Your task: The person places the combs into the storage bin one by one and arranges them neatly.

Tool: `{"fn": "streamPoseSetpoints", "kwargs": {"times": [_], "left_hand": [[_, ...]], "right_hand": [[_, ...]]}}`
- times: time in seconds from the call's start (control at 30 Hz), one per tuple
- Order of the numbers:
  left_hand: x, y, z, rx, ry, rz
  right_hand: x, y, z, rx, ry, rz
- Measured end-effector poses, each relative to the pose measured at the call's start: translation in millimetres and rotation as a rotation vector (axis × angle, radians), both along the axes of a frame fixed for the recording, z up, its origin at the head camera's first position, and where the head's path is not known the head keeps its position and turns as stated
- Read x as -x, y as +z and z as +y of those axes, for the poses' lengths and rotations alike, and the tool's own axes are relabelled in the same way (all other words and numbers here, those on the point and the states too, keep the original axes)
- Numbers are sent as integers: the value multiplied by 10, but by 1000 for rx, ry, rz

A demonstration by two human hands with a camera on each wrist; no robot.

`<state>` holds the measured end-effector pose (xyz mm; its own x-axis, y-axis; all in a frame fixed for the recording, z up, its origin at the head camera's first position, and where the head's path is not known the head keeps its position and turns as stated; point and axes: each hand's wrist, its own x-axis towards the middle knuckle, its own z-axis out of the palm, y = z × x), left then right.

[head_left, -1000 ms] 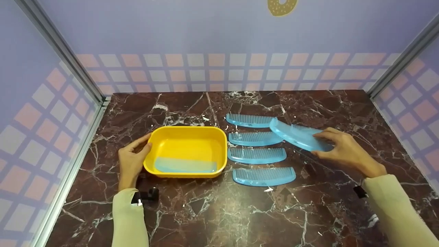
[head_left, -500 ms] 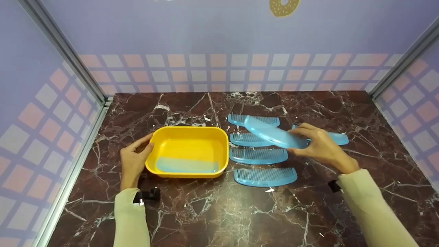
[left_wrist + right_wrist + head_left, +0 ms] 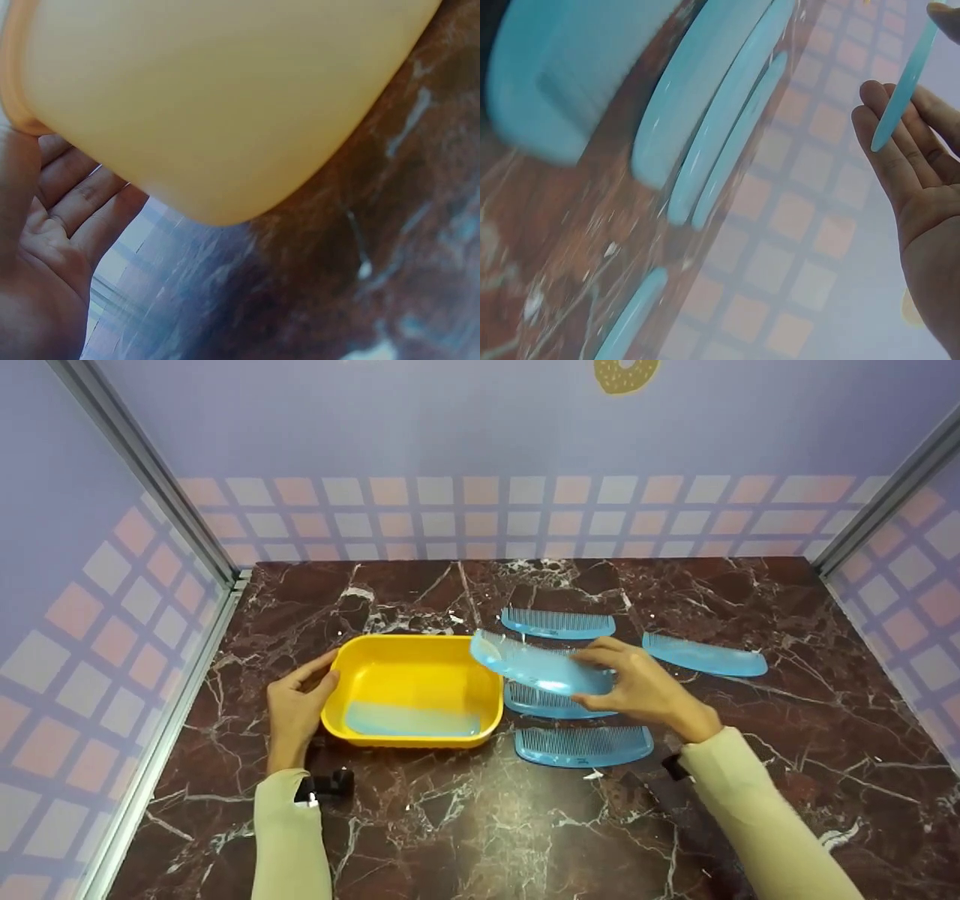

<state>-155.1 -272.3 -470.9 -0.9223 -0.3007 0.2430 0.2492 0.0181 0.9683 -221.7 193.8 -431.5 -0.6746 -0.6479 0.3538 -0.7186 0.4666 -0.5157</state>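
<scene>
My left hand (image 3: 296,709) holds the left side of a yellow plastic basin (image 3: 491,712), thumb at its rim and fingers against the outer wall. In the left wrist view, those fingers (image 3: 79,184) pass behind the wall. A pale blue comb (image 3: 412,721) lies along the basin's near side. My right hand (image 3: 645,686) pinches one end of another blue comb (image 3: 536,666), tilted in the air, its far end over the basin's right rim. The right wrist view shows this comb (image 3: 904,94) edge-on between thumb and fingers.
Several blue combs lie on the dark marbled table: one comb (image 3: 559,624) at the back, another comb (image 3: 583,747) in front, and a comb (image 3: 705,655) farther right. The held comb partly hides those between. Tiled-pattern walls (image 3: 480,514) enclose the table.
My right hand has carried its comb leftward, from beyond the row to the basin's right rim, uncovering the comb at far right. The left hand stays at the basin.
</scene>
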Motion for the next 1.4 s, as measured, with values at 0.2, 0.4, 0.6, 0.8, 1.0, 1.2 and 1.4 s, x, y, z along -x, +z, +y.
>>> {"fn": "streamPoseSetpoints", "kwargs": {"times": [0.2, 0.4, 0.6, 0.8, 1.0, 1.2, 1.4], "left_hand": [[-8, -4, -9, 10, -4, -7], [-3, 7, -9, 15, 7, -16], [-17, 11, -18, 19, 13, -19], [-10, 11, -3, 21, 23, -14], [5, 7, 9, 24, 14, -9], [-8, 4, 0, 34, 16, -15], [6, -9, -7, 41, 21, -6]], "right_hand": [[-41, 20, -266, -6, 47, 13], [-70, 38, -496, 6, 104, 26], [-99, 86, -710, 5, 139, 35], [-116, 119, -899, 14, 176, 38], [-145, 114, -1085, -18, 168, 11], [-176, 69, -1323, -58, 175, 42], [-175, 28, -1468, -110, 175, 34]]}}
